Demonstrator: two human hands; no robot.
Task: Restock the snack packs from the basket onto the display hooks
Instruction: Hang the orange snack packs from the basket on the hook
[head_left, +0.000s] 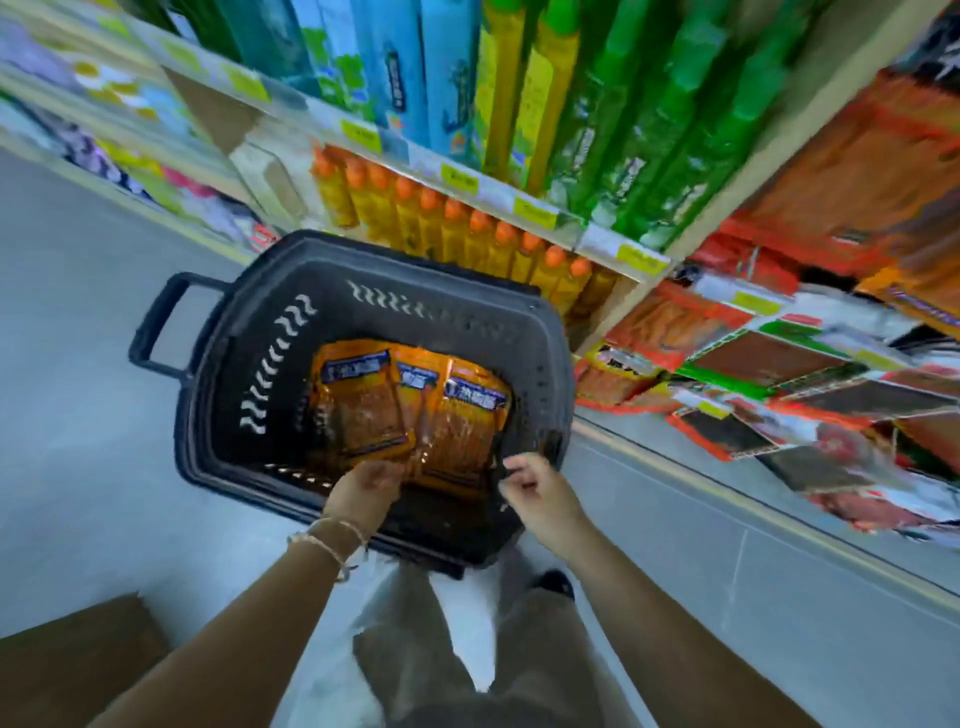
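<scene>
- Dark plastic basket (249, 322) sits on the grey floor (78, 415) at frame centre, its handle (156, 322) sticking out to the left.
- Three orange snack packs lie flat in the basket bottom, side by side and overlapping: left pack (363, 405), middle pack (418, 376), right pack (467, 421).
- All the packs are inside the basket, blue label bands toward the top of the frame.
- Left hand (366, 486) reaches over the near rim into the basket, fingers curled onto the lower edge of the left pack, grasping it; edge detail is blurred.
- Left wrist wears a thin string bracelet (332, 540).
- Right hand (537, 486) hovers at the basket's lower right corner, just beside the rim, fingers loosely curled, nothing in it, not touching any pack.
- Display with hanging packs (779, 364) in red, orange and green fills the right side of the frame, heavily motion-blurred; hooks not readable.
- Shelf (540, 213) with yellow price tags runs across the upper middle; a row of orange-capped bottles (452, 228) stands under it, right behind the basket.
- Tall green bottles (675, 130) and blue boxes (400, 67) stand on the shelf at top centre.
- Brown cardboard box (78, 660) at lower left.
- Person's grey trousers (441, 649) and one dark shoe (556, 582) at bottom centre, below the basket.
</scene>
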